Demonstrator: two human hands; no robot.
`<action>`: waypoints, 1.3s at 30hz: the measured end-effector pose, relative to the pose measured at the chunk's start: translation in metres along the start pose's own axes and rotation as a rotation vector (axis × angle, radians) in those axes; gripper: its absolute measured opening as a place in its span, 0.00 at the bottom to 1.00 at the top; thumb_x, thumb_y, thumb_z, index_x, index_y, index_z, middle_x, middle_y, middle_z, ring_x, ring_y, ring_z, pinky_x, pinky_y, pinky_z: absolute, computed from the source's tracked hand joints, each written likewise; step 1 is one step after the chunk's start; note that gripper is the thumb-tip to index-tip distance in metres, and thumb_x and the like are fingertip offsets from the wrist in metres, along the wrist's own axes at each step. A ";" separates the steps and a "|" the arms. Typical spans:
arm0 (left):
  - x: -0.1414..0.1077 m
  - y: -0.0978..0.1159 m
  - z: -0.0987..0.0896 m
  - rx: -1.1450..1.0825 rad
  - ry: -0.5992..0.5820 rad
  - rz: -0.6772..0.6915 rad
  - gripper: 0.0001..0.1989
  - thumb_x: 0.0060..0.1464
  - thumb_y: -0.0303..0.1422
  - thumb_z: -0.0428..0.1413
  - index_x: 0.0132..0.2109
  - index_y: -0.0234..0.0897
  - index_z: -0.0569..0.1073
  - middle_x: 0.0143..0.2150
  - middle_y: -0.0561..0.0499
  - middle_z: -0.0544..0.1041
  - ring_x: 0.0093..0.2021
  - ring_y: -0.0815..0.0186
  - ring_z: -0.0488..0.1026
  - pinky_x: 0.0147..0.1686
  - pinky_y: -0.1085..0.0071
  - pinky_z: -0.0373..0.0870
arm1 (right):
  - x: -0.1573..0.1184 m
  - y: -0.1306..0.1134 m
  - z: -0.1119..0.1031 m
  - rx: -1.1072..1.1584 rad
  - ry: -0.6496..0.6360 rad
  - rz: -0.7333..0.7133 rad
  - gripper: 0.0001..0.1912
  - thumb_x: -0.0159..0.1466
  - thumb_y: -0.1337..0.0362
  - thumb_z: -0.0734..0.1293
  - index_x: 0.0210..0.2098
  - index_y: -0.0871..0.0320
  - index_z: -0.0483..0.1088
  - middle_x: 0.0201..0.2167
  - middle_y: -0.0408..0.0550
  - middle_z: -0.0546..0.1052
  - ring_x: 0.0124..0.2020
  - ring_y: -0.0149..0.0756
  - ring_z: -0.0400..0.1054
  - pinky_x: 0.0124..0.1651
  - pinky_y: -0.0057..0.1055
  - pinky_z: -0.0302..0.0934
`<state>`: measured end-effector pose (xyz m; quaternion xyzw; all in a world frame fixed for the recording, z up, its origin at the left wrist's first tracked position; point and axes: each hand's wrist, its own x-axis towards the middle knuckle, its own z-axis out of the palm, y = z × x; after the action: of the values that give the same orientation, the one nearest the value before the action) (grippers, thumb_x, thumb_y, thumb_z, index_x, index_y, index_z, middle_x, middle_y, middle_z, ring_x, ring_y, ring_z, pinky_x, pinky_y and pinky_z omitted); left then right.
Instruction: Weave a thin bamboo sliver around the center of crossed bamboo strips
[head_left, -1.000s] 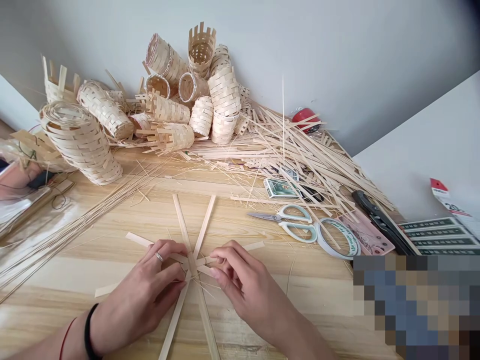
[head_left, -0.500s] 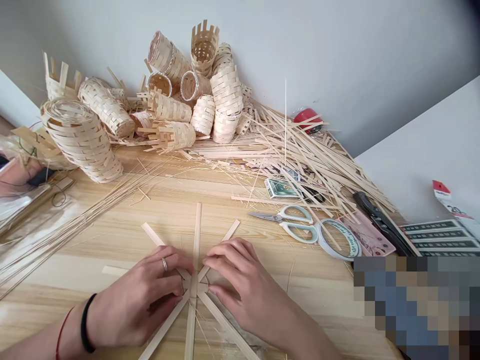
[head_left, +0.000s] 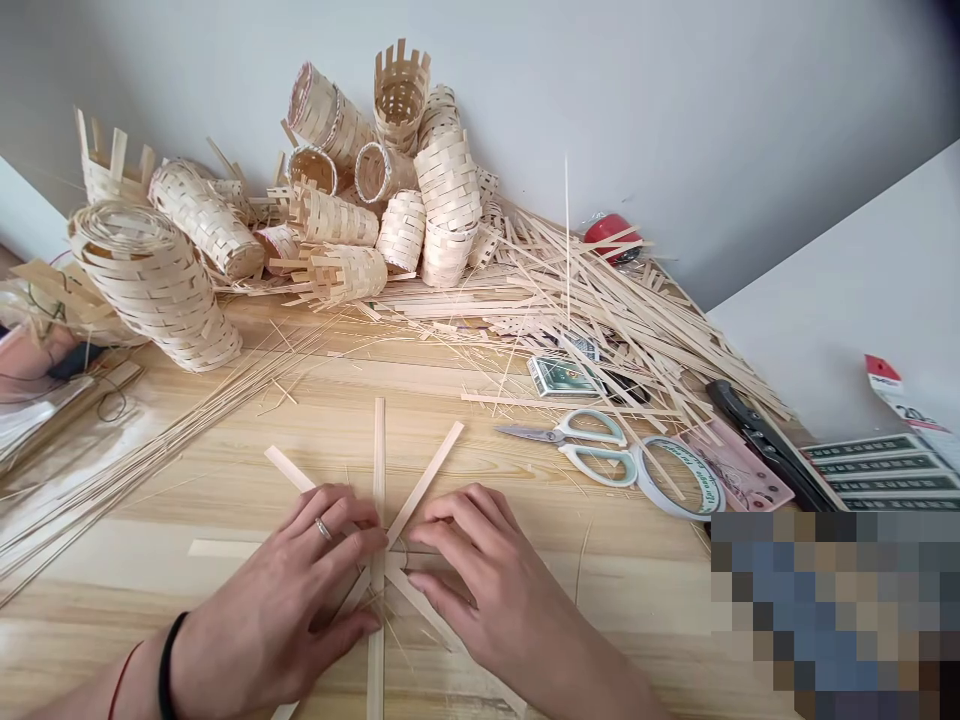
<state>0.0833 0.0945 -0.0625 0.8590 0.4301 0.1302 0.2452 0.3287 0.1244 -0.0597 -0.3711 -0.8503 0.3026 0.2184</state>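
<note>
Wooden star (head_left: 379, 560): flat pale strips laid crosswise on the table (head_left: 637, 610); crossing sits between the two hands, slightly nearer the left.
Star's arms: one runs straight away, one straight back toward the person; others slant outward, partly covered by the hands.
Left hand (head_left: 300, 590): at the star's left side, over its left-hand arms; forefinger tip at the crossing, thumb lower, by the near arm. Fingers bent, thumb apart from forefinger; cannot tell whether the hidden fingers pinch a strip.
Ring (head_left: 322, 528): on a left finger.
Right hand (head_left: 487, 580): at the star's right side; thumb and forefinger parted, a gap showing, thumb tip just beside the lower-right arm.
Slivers (head_left: 217, 390): thin bundle, left of the star.
Baskets (head_left: 341, 218): woven, heaped well beyond the star, some lying on their sides.
Strip pile (head_left: 615, 300): beyond and right of the star, loose and criss-crossed.
Scissors (head_left: 559, 436): right of and beyond the star, blades toward it.
Tape (head_left: 709, 485): farther right of the star than the scissors.
</note>
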 end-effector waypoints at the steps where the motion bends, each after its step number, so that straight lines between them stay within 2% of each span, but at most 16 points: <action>1: 0.000 -0.001 0.001 0.002 0.002 -0.003 0.25 0.62 0.31 0.61 0.63 0.43 0.64 0.61 0.44 0.70 0.62 0.49 0.62 0.63 0.46 0.65 | 0.000 0.000 0.000 -0.003 0.000 -0.001 0.11 0.66 0.73 0.72 0.47 0.56 0.72 0.44 0.47 0.74 0.49 0.44 0.63 0.55 0.43 0.61; 5: -0.002 -0.001 0.003 -0.010 0.020 0.003 0.25 0.63 0.29 0.60 0.64 0.43 0.64 0.61 0.44 0.68 0.63 0.50 0.61 0.64 0.48 0.64 | 0.000 0.001 0.003 0.006 -0.006 -0.001 0.13 0.66 0.71 0.73 0.49 0.56 0.72 0.44 0.47 0.74 0.49 0.44 0.63 0.55 0.44 0.60; 9: -0.002 0.000 0.006 -0.052 0.045 -0.001 0.26 0.61 0.26 0.61 0.63 0.44 0.64 0.60 0.44 0.67 0.62 0.50 0.62 0.62 0.50 0.66 | 0.000 0.002 0.008 0.010 -0.002 0.000 0.16 0.62 0.70 0.77 0.46 0.56 0.73 0.45 0.46 0.75 0.48 0.44 0.64 0.54 0.45 0.59; 15: -0.001 0.004 0.009 -0.155 0.060 -0.058 0.23 0.57 0.18 0.59 0.55 0.45 0.67 0.53 0.47 0.68 0.54 0.54 0.65 0.54 0.56 0.70 | -0.003 0.000 0.019 0.047 0.083 0.031 0.18 0.58 0.77 0.78 0.42 0.56 0.71 0.41 0.45 0.75 0.46 0.43 0.65 0.52 0.43 0.58; 21: 0.000 0.007 0.010 -0.205 0.085 -0.079 0.21 0.55 0.16 0.58 0.51 0.43 0.67 0.51 0.47 0.67 0.53 0.55 0.64 0.54 0.57 0.70 | -0.006 0.000 0.027 0.054 0.127 0.101 0.20 0.55 0.78 0.79 0.40 0.56 0.70 0.39 0.43 0.75 0.45 0.43 0.64 0.50 0.43 0.56; 27: 0.002 -0.001 -0.005 -0.169 0.092 -0.008 0.17 0.62 0.26 0.59 0.55 0.43 0.67 0.52 0.45 0.71 0.54 0.54 0.68 0.56 0.56 0.71 | -0.004 0.000 0.025 0.062 0.136 0.116 0.20 0.55 0.77 0.80 0.40 0.55 0.71 0.39 0.42 0.75 0.44 0.42 0.65 0.49 0.43 0.56; 29: 0.003 -0.006 -0.012 -0.189 0.067 0.022 0.17 0.64 0.25 0.54 0.57 0.42 0.66 0.52 0.44 0.73 0.54 0.55 0.69 0.57 0.56 0.71 | -0.003 0.000 0.024 0.070 0.131 0.115 0.19 0.55 0.77 0.80 0.40 0.55 0.72 0.39 0.42 0.75 0.44 0.42 0.66 0.50 0.43 0.56; 32: 0.005 -0.012 -0.019 -0.218 0.026 0.045 0.20 0.61 0.19 0.50 0.57 0.41 0.67 0.52 0.44 0.74 0.55 0.56 0.69 0.59 0.57 0.70 | -0.003 0.000 0.022 0.070 0.131 0.104 0.18 0.56 0.76 0.80 0.40 0.55 0.73 0.39 0.43 0.76 0.44 0.42 0.66 0.51 0.43 0.57; 35: 0.007 -0.011 -0.021 -0.180 0.043 0.048 0.23 0.57 0.16 0.50 0.56 0.40 0.68 0.51 0.45 0.75 0.56 0.56 0.69 0.60 0.58 0.70 | -0.004 0.001 0.019 0.056 0.132 0.093 0.17 0.58 0.75 0.79 0.40 0.54 0.73 0.39 0.43 0.77 0.45 0.43 0.67 0.52 0.44 0.57; 39: 0.008 -0.008 -0.017 -0.121 0.094 0.033 0.22 0.57 0.17 0.51 0.55 0.41 0.69 0.50 0.47 0.76 0.55 0.56 0.70 0.57 0.59 0.72 | -0.003 0.001 0.014 0.051 0.102 0.072 0.11 0.64 0.76 0.74 0.40 0.54 0.74 0.38 0.44 0.78 0.44 0.42 0.67 0.52 0.44 0.58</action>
<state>0.0750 0.1104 -0.0524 0.8425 0.4185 0.2002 0.2739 0.3224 0.1179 -0.0708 -0.4105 -0.8163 0.3124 0.2600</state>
